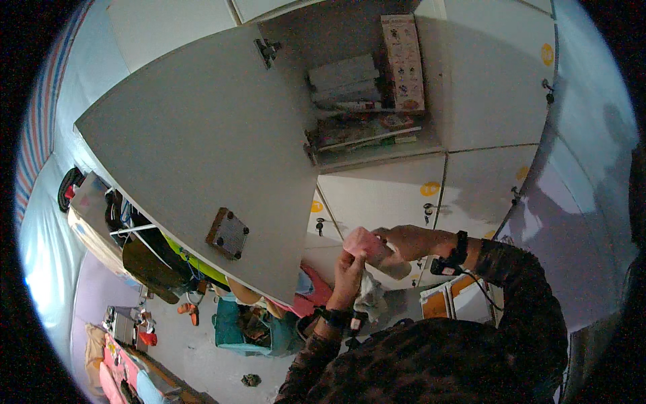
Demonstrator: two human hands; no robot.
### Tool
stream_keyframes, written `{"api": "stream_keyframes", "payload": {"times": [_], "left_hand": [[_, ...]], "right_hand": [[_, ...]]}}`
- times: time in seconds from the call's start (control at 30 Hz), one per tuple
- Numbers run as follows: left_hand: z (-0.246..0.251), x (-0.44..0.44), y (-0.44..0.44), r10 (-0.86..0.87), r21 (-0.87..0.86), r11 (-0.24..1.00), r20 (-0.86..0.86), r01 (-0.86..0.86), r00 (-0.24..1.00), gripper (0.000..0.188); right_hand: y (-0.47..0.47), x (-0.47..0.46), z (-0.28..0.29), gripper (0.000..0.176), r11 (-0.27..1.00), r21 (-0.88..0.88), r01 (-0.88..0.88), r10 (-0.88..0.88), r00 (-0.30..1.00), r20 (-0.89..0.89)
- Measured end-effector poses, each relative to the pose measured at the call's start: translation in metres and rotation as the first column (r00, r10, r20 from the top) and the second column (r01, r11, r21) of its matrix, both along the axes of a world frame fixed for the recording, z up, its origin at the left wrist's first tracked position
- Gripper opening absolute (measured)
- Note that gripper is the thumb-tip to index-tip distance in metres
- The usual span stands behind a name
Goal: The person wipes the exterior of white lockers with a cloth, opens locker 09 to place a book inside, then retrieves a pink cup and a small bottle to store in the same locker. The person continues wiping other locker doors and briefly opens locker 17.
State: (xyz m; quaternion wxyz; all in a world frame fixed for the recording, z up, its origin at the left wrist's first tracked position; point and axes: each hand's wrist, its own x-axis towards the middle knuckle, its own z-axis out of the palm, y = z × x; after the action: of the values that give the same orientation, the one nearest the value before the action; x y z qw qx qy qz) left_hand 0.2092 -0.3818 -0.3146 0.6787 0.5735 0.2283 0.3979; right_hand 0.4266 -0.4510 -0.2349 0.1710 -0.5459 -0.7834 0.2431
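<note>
My left hand [348, 278] and my right hand [406, 247] meet in front of the white lockers. Between them is a small, soft-looking pink item [362, 242], possibly folded cloth, pinched from below by the left fingers and gripped at its right side by the right hand. A greyish-white cloth [371, 298] hangs just under the hands; whether it touches them is hidden. Above them stands an open locker compartment [373, 159], its grey-white door [202, 131] swung out to the left. A small lock housing [229, 235] sits on the door's inner face.
Inside the compartment are a tall patterned box [404, 63], a pale stack [345, 78] and flat items. Closed locker doors [383, 202] with keys in their locks lie below. A teal bin [242, 328], orange sandals [189, 313] and hanging clothes [151, 267] are at the left.
</note>
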Motion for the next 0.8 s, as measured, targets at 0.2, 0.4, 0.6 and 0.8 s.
{"api": "stream_keyframes", "payload": {"times": [0.2,0.4,0.6,0.8], "left_hand": [[0.028,-0.004,-0.011,-0.072,0.050,0.996,-0.003,0.072,0.997,0.055],[0.008,-0.068,-0.008,-0.006,0.070,0.997,-0.143,0.016,0.990,0.044],[-0.015,-0.129,-0.026,0.126,-0.048,0.991,-0.012,-0.126,0.992,0.041],[0.001,-0.179,-0.033,0.209,0.045,0.977,-0.049,-0.207,0.977,0.050]], "right_hand": [[-0.002,0.006,0.029,0.058,0.977,0.172,0.123,-0.124,0.992,-0.004],[0.054,0.036,0.136,0.066,0.741,0.557,0.375,-0.295,0.927,-0.232],[0.148,0.012,0.227,0.067,0.537,0.677,0.504,-0.338,0.864,-0.374],[0.213,-0.007,0.205,0.071,0.587,0.534,0.609,-0.473,0.793,-0.385]]}}
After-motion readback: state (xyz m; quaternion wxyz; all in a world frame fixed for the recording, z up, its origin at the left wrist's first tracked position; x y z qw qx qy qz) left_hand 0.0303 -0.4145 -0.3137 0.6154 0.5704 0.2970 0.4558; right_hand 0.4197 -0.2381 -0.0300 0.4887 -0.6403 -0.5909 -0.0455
